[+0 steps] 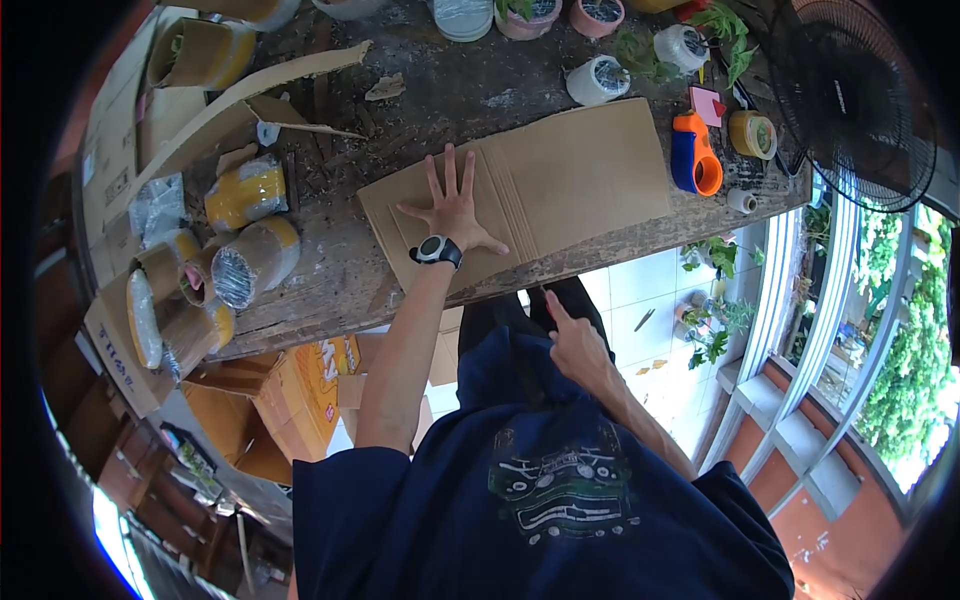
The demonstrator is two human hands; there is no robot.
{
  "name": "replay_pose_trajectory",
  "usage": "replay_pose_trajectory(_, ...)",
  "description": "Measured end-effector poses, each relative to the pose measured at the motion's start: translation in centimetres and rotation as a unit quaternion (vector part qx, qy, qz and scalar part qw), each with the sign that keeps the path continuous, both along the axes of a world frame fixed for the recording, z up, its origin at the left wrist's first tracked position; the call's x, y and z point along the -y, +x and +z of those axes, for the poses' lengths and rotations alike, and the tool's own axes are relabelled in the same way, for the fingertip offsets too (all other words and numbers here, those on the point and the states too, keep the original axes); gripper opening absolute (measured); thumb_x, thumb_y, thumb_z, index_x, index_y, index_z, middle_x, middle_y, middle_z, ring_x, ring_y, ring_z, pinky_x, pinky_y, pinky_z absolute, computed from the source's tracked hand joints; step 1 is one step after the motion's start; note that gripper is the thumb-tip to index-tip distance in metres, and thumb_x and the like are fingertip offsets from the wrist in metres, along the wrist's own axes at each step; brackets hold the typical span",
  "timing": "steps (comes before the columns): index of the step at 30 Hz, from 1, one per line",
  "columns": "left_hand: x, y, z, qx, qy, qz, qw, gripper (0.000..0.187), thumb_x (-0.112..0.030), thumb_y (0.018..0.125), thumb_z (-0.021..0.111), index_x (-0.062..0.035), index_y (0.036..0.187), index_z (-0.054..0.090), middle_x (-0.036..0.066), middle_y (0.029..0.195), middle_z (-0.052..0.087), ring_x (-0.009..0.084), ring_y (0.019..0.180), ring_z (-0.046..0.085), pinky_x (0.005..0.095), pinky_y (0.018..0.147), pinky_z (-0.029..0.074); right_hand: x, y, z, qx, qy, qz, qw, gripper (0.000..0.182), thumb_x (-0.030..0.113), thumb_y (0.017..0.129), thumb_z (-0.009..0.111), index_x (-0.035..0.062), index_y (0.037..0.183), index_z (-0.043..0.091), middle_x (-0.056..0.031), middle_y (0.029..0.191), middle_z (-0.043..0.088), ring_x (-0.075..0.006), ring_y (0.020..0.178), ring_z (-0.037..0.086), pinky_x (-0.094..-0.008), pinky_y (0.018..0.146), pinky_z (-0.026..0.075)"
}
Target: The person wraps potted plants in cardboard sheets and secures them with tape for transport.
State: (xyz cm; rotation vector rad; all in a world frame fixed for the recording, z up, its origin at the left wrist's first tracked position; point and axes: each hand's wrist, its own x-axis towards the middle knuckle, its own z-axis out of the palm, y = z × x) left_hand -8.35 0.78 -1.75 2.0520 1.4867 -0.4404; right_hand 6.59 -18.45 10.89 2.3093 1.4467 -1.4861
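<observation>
My left hand (452, 208) presses flat on a sheet of brown cardboard (590, 165), fingers spread, with a watch (436, 250) on the wrist. Creased fold lines run across the sheet just right of that hand. Below the table's near edge, in front of my body, my right hand (578, 345) is closed around a slim cutter (551, 304) with a red handle. The cutter's tip points toward the table edge, apart from the cardboard; most of its handle is hidden by my fingers.
Wrapped cardboard tubes (256, 262) and a curved cardboard strip (270, 80) lie left on the worn wooden table (330, 200). An orange-and-blue tape dispenser (697, 155), potted plants and a fan (850, 100) stand right. A cardboard box (285, 395) sits below.
</observation>
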Motion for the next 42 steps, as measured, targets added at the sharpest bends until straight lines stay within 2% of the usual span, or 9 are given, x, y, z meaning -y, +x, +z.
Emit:
replay_pose_trajectory(7,0.1,0.0,0.1,0.016,0.009,0.003,1.000,0.171,-0.069,0.022,0.091,-0.0326,0.160,-0.003,0.002,0.168,-0.016,0.0369,0.153,-0.015,0.0940,0.092,0.011,-15.3,0.1,-3.8,0.023,0.138,-0.019,0.990,0.064,0.010,0.093,0.055,0.0114,0.153,0.034,-0.0352,0.087,0.065,-0.0542,0.086,0.063,-0.0625,0.077,0.048)
replay_pose_trajectory(12,-0.2,0.6,0.6,-0.019,-0.010,-0.003,1.000,0.171,-0.068,0.022,0.091,-0.0334,0.160,-0.002,0.002,0.167,-0.016,0.0369,0.153,-0.015,0.0938,0.093,0.012,-7.1,-0.3,-3.4,0.056,0.132,-0.009,0.990,0.069,0.004,0.088,0.058,0.0111,0.153,0.035,-0.0331,0.078,0.064,-0.0542,0.080,0.063,-0.0622,0.076,0.049)
replay_pose_trajectory(17,0.0,0.2,-0.2,-0.006,-0.002,-0.007,1.000,0.175,-0.069,0.020,0.091,-0.0305,0.160,-0.005,0.004,0.167,-0.017,0.0393,0.151,-0.018,0.0946,0.091,0.008,0.1,2.0,0.7,-0.015,-0.058,0.017,0.998,0.073,0.002,0.086,0.059,0.0122,0.154,0.034,-0.0341,0.078,0.064,-0.0532,0.082,0.064,-0.0603,0.076,0.049)
replay_pose_trajectory(23,0.1,0.1,0.1,0.009,0.000,0.010,1.000,0.172,-0.066,0.020,0.093,-0.0345,0.160,-0.003,0.001,0.167,-0.017,0.0356,0.153,-0.016,0.0938,0.093,0.010,-15.5,1.4,-3.4,0.055,0.151,-0.003,0.987,0.071,0.003,0.086,0.056,0.0119,0.153,0.035,-0.0333,0.078,0.064,-0.0537,0.078,0.063,-0.0613,0.074,0.049)
replay_pose_trajectory(28,-0.3,0.4,0.3,-0.003,-0.009,0.012,1.000,0.172,-0.062,0.021,0.094,-0.0359,0.160,-0.003,0.000,0.168,-0.016,0.0347,0.153,-0.016,0.0940,0.093,0.009,-7.7,1.2,-4.0,0.070,0.156,0.006,0.985,0.074,0.002,0.085,0.058,0.0134,0.154,0.033,-0.0336,0.082,0.065,-0.0533,0.079,0.064,-0.0617,0.075,0.050)
replay_pose_trajectory(30,-0.1,0.3,0.1,-0.005,-0.013,0.010,1.000,0.172,-0.063,0.020,0.094,-0.0359,0.160,-0.003,0.000,0.168,-0.016,0.0354,0.153,-0.016,0.0940,0.093,0.009,-4.0,1.9,-0.1,0.038,-0.037,0.000,0.999,0.073,0.003,0.086,0.059,0.0130,0.154,0.033,-0.0342,0.087,0.066,-0.0534,0.084,0.064,-0.0596,0.079,0.050)
replay_pose_trajectory(33,-0.1,0.4,-0.1,-0.002,-0.008,0.011,1.000,0.172,-0.063,0.019,0.094,-0.0361,0.160,-0.002,0.000,0.168,-0.015,0.0362,0.153,-0.016,0.0941,0.093,0.009,-0.7,3.6,0.6,-0.002,-0.066,0.031,0.997,0.069,0.003,0.088,0.059,0.0121,0.153,0.036,-0.0348,0.091,0.066,-0.0536,0.088,0.063,-0.0575,0.081,0.051)
replay_pose_trajectory(37,-0.1,0.2,0.4,0.015,-0.002,0.019,1.000,0.170,-0.059,0.021,0.095,-0.0384,0.159,-0.002,-0.002,0.168,-0.014,0.0346,0.153,-0.013,0.0941,0.093,0.011,-11.4,4.1,-1.1,-0.004,0.180,-0.020,0.983,0.065,0.003,0.089,0.058,0.0107,0.151,0.038,-0.0340,0.096,0.066,-0.0525,0.092,0.063,-0.0574,0.080,0.050)
replay_pose_trajectory(42,-0.4,0.2,0.7,0.013,-0.005,0.023,1.000,0.170,-0.059,0.020,0.095,-0.0382,0.160,0.000,-0.002,0.168,-0.012,0.0352,0.154,-0.010,0.0940,0.093,0.010,-13.7,3.0,-4.8,0.066,0.134,0.013,0.989,0.068,0.005,0.090,0.055,0.0113,0.154,0.033,-0.0335,0.092,0.066,-0.0541,0.089,0.062,-0.0582,0.079,0.049)
